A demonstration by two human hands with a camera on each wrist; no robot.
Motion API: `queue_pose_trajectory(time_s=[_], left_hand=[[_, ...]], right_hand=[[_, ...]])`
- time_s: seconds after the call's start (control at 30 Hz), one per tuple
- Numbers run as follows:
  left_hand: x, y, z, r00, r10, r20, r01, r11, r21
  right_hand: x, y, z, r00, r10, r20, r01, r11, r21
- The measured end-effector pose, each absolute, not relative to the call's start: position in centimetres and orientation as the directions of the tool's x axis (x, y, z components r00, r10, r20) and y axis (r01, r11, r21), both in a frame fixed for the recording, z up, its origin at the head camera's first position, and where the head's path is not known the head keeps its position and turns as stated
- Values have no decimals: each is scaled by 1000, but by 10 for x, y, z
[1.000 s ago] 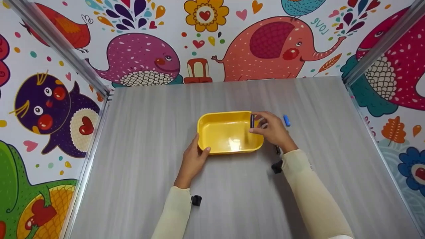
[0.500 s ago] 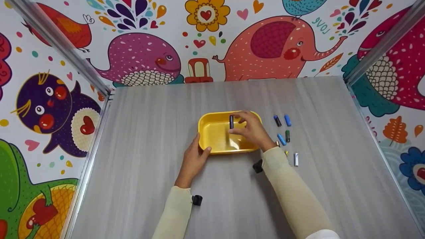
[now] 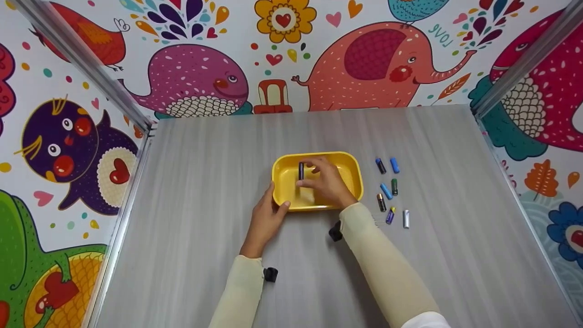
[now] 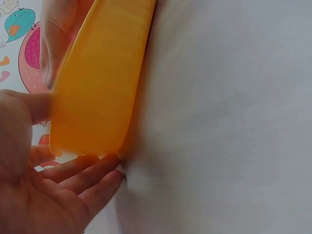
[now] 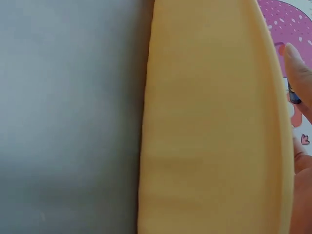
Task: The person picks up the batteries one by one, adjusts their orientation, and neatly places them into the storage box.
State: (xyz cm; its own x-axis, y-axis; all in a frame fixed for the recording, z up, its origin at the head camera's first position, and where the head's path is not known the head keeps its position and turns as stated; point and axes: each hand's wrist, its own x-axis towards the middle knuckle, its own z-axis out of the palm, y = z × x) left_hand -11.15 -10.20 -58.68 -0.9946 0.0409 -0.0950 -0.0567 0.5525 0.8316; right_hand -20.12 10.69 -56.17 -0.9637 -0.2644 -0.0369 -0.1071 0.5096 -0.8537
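Note:
A yellow plastic tray (image 3: 291, 193) stands on the table, its inside showing bare around the right hand. My left hand (image 3: 265, 218) grips the tray's near left corner, thumb over the rim and fingers along the outer end wall. Above the tray's floor, my right hand (image 3: 327, 182) pinches a dark battery (image 3: 301, 171) upright between thumb and fingers. In the right wrist view, the tray's side wall (image 5: 209, 117) hides much of that hand, and only a bit of the battery (image 5: 294, 93) shows.
Several batteries lie right of the tray, among them a blue one (image 3: 394, 165), a green one (image 3: 394, 187), a black-and-copper one (image 3: 381, 202) and a silver one (image 3: 406, 218). A patterned wall (image 3: 273, 59) borders the grey table (image 3: 205, 182) at the back.
My right hand has carried the dark battery leftward from the tray's right end toward its left part, uncovering the batteries on the table. The left hand stays at its corner.

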Motion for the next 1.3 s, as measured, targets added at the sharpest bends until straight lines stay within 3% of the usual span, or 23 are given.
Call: queue_pose_trajectory(time_s=[0.6, 0.9, 1.3], left_hand=[[-112, -101, -585, -987, 22, -156, -119, 542, 832], [-112, -103, -585, -995, 40, -92, -53, 567, 822], [-112, -103, -586, -995, 40, -87, -49, 564, 824]], right_hand=[[-205, 70, -571, -947, -298, -119, -62, 535, -842], [-207, 63, -583, -944, -320, -77, -97, 493, -865], [-212, 62, -590, -938, -321, -132, -59, 524, -850]])
